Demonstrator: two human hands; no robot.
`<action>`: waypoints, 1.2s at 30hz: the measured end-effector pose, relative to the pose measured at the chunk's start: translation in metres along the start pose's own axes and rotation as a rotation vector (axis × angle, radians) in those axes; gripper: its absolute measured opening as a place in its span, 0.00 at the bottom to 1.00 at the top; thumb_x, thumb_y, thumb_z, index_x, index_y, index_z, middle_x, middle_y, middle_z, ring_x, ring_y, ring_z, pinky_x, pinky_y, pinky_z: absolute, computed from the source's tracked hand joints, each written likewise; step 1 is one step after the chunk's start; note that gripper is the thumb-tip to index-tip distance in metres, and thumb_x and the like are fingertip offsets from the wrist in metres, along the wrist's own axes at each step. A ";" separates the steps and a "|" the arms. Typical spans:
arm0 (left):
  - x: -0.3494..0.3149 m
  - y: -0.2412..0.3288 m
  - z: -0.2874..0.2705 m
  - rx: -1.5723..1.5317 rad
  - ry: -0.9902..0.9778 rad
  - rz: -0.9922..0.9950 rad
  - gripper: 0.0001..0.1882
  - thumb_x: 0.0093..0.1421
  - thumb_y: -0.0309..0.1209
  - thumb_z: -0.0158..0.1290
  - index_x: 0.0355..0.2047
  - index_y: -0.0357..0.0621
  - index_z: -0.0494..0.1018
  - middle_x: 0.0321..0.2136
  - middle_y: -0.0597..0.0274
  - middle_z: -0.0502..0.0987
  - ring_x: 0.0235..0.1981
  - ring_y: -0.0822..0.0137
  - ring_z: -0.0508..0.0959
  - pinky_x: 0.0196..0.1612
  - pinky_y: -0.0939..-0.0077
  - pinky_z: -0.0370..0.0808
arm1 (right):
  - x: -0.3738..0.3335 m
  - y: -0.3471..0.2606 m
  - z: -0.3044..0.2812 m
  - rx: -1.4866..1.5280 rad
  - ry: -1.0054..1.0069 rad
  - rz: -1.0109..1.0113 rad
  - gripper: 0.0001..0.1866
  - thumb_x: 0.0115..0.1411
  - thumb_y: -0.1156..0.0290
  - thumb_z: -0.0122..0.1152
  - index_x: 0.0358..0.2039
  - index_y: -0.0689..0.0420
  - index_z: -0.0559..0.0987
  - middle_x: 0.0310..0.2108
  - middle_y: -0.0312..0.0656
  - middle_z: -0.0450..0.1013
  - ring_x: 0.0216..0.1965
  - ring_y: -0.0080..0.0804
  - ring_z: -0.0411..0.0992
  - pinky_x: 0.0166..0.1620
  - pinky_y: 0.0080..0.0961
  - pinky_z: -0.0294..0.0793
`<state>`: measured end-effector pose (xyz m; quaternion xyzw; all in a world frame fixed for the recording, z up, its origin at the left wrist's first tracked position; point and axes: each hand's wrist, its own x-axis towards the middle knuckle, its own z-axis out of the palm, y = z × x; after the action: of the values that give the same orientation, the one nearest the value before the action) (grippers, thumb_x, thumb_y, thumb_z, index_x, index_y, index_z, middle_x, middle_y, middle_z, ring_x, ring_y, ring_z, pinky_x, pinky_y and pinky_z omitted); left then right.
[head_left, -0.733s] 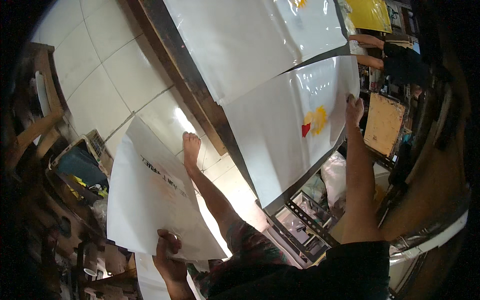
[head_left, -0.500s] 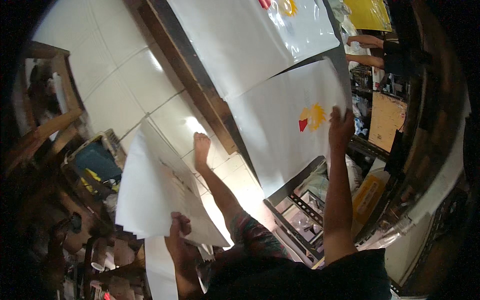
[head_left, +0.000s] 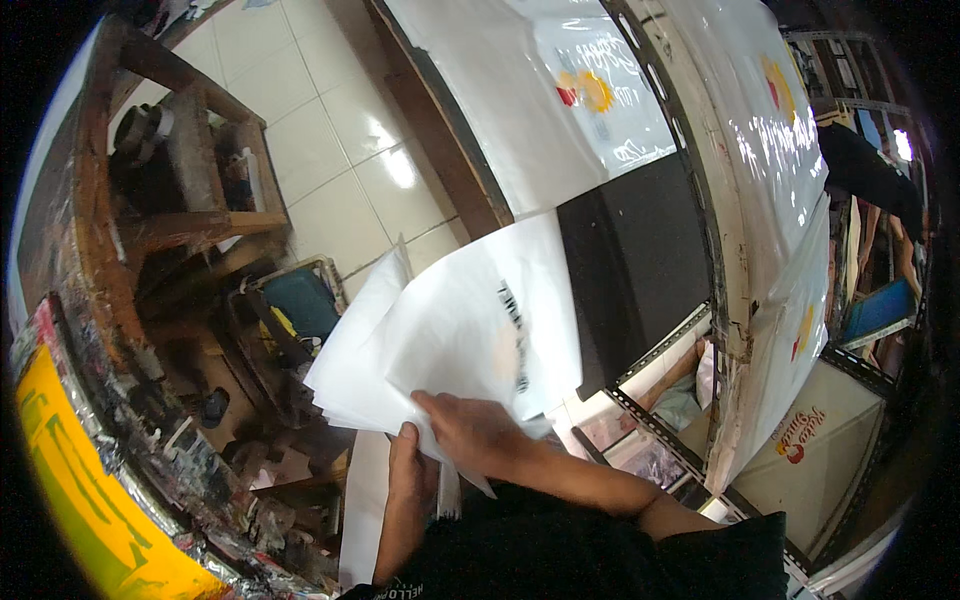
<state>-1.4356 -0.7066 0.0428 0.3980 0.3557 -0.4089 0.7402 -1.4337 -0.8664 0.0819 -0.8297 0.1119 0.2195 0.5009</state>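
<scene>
My left hand (head_left: 408, 470), low in the middle, is closed on the near edge of a stack of thin white sheets (head_left: 350, 350), its thumb pointing up. Right beside it my right hand (head_left: 465, 432) reaches across my body, fingers pinched on the near corner of one white sheet (head_left: 450, 310). That sheet curls over the stack, its far end overlapping a dark board (head_left: 640, 270). Black print and a faint orange patch show on it. Another glossy white sheet (head_left: 520, 110), printed with a red and yellow figure, lies farther up the board.
Printed white sheets (head_left: 765, 150) hang or lie along a rail at right. A wooden frame (head_left: 190, 220) and a blue-green panel (head_left: 302, 300) stand left over the tiled floor (head_left: 335, 130). A paint-stained edge with a yellow panel (head_left: 95, 490) is at lower left; a metal rack (head_left: 640, 440) is at lower right.
The printed sheet on the near part of the board has come off it. My right hand has moved left, from the board to beside my left hand. The view has shifted.
</scene>
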 end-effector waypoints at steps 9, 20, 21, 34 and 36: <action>0.000 0.039 -0.001 -0.001 0.187 -0.020 0.12 0.65 0.32 0.50 0.42 0.34 0.71 0.33 0.54 0.75 0.36 0.62 0.76 0.43 0.68 0.75 | -0.001 -0.031 0.005 0.009 -0.308 -0.243 0.29 0.60 0.74 0.55 0.60 0.68 0.61 0.55 0.61 0.66 0.49 0.49 0.75 0.43 0.35 0.81; 0.055 0.056 0.010 0.014 0.221 0.100 0.11 0.61 0.29 0.53 0.42 0.39 0.73 0.29 0.65 0.70 0.28 0.72 0.68 0.32 0.76 0.67 | 0.119 0.116 -0.180 0.291 0.457 0.326 0.17 0.66 0.69 0.56 0.53 0.60 0.74 0.42 0.37 0.76 0.38 0.25 0.76 0.38 0.21 0.75; 0.060 0.059 0.010 -0.027 0.214 0.090 0.10 0.60 0.26 0.53 0.42 0.40 0.72 0.27 0.65 0.69 0.26 0.73 0.67 0.31 0.78 0.66 | 0.137 0.155 -0.208 0.266 0.671 0.106 0.19 0.65 0.68 0.57 0.55 0.59 0.72 0.43 0.37 0.75 0.39 0.26 0.77 0.37 0.22 0.74; 0.135 0.083 -0.007 -0.034 0.638 -0.142 0.17 0.63 0.34 0.51 0.49 0.40 0.70 0.28 0.70 0.68 0.30 0.73 0.69 0.35 0.72 0.68 | 0.192 0.444 -0.586 -0.896 0.777 0.410 0.20 0.55 0.64 0.61 0.47 0.60 0.76 0.38 0.47 0.75 0.39 0.36 0.74 0.44 0.32 0.73; 0.132 0.092 0.008 -0.306 0.510 -0.124 0.16 0.66 0.33 0.47 0.49 0.35 0.68 0.27 0.64 0.69 0.30 0.70 0.69 0.36 0.74 0.67 | 0.211 0.441 -0.589 -0.651 0.666 0.524 0.21 0.54 0.65 0.61 0.48 0.60 0.76 0.36 0.46 0.75 0.39 0.35 0.73 0.43 0.32 0.73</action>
<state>-1.2974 -0.7244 -0.0388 0.3493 0.6113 -0.2818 0.6518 -1.2792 -1.5866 -0.1270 -0.9112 0.3943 0.0853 0.0834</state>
